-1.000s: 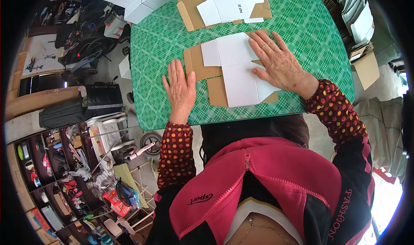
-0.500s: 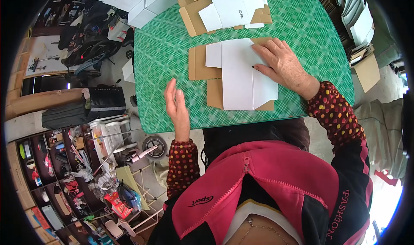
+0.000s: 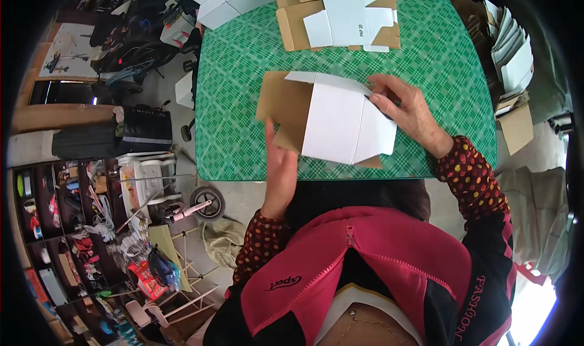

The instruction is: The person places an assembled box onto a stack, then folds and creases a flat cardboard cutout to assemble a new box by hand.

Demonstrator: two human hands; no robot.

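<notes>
A cardboard box (image 3: 334,118), white outside and brown inside, stands partly opened out on the table, with its left end gaping and flaps sticking out. My right hand (image 3: 407,108) grips its upper right edge between thumb and fingers. At the lower left, my left hand (image 3: 280,166) holds the brown flap (image 3: 289,138); part of its fingers is hidden by the cardboard. Beyond the box lies a stack of flat cardboard blanks (image 3: 347,20), the top one white and printed "PAP 20".
The table has a green checked cloth (image 3: 231,102). White boxes (image 3: 234,2) stand at its far left corner. More folded cardboard (image 3: 511,51) is piled beyond the right edge. Crowded shelves (image 3: 67,224) and a small wheel (image 3: 207,203) are at left.
The flat blank has been opened into a box shape and tilted. My left hand has come in from the left onto its flap; my right hand has shifted down to its right edge.
</notes>
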